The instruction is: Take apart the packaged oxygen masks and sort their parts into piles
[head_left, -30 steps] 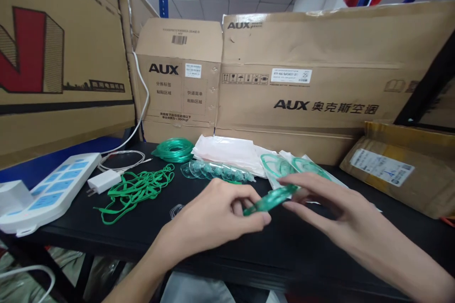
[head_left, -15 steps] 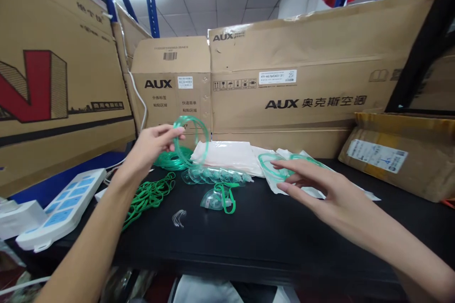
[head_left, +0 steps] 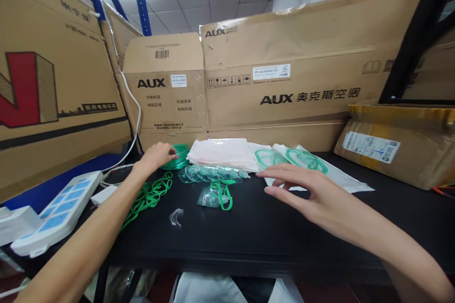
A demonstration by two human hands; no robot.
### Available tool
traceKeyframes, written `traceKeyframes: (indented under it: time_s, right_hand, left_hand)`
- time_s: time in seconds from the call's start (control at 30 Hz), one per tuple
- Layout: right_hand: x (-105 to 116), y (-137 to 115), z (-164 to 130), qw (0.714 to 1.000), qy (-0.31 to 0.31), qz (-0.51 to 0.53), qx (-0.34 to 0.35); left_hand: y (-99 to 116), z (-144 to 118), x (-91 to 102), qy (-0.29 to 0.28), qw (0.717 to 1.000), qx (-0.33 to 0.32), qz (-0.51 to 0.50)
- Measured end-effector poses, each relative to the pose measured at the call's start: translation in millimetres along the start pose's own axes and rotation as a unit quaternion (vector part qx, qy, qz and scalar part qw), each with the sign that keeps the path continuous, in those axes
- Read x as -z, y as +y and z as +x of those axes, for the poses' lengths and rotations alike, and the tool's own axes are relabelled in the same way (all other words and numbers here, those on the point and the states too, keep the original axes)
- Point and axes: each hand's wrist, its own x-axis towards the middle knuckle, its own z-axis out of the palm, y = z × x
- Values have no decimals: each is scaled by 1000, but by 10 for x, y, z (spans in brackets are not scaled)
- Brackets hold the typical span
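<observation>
My left hand (head_left: pixel 158 157) is at the stack of coiled green tubing (head_left: pixel 181 157), its fingers curled in on the stack's left side; the fingertips are partly hidden. My right hand (head_left: pixel 293 183) hovers over the table's right side with thumb and fingers apart and nothing between them. Behind it lie white pouches (head_left: pixel 341 179) with green tubing coils (head_left: pixel 307 160) on them. A clear mask (head_left: pixel 209 197) with a green strap (head_left: pixel 224 196) rests mid-table. Behind the mask is a row of nested clear masks (head_left: pixel 209 173). Several thin metal strips (head_left: pixel 175 218) lie nearer me.
A heap of green elastic straps (head_left: pixel 151 195) lies beside my left forearm. White packets (head_left: pixel 220 152) are piled at the back. A white power strip (head_left: pixel 62 213) stands on the left, a taped carton (head_left: pixel 398 151) on the right. Tall cardboard panels (head_left: pixel 291 57) wall the table's far side.
My left hand has come down with the green tubing coil it held raised, and is now at the stack. The right hand stays open, slightly left of before. The view has shifted a little.
</observation>
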Motion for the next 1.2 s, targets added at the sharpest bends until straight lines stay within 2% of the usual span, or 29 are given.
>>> traceKeyframes:
  time_s: [0.1, 0.23, 0.33, 0.43, 0.53, 0.6, 0.7, 0.87, 1.0, 1.1, 1.2]
  right_hand:
    - [-42, -6, -4, 1000, -23, -1, 2]
    - [-123, 3, 13, 999, -33, -16, 17]
    - [-183, -15, 27, 998, -51, -20, 28]
    - [-260, -49, 24, 998, -63, -8, 19]
    - [-376, -74, 19, 998, -66, -5, 6]
    - [-466, -93, 28, 997, -68, -20, 12]
    - [-573, -143, 64, 996, -52, -56, 44]
    - [-633, -252, 130, 978, 79, -147, 128]
    - [-643, -290, 160, 955, 131, -211, 161]
    - [-637, -282, 176, 973, 113, -149, 138]
    - [-620, -259, 183, 991, 72, -45, 108]
  left_hand:
    - [18, -22, -46, -49, 999, -20, 5]
    - [230, -231, 204, -37, 997, -57, -21]
    - [521, -554, 356, -72, 987, -122, -70]
    - [800, -867, 310, -185, 954, -193, -138]
    - [987, -1035, 162, -230, 941, -197, -151]
    - [1075, -1074, 99, -217, 941, -194, -170]
    - [1196, -1092, 98, -170, 939, -190, -232]
    - [1348, -1155, 144, -88, 923, -129, -351]
    - [1381, -1231, 124, -91, 884, -111, -445]
    - [1372, -1263, 109, -105, 859, -119, -486]
    - [1372, -1281, 103, -118, 852, -136, -493]
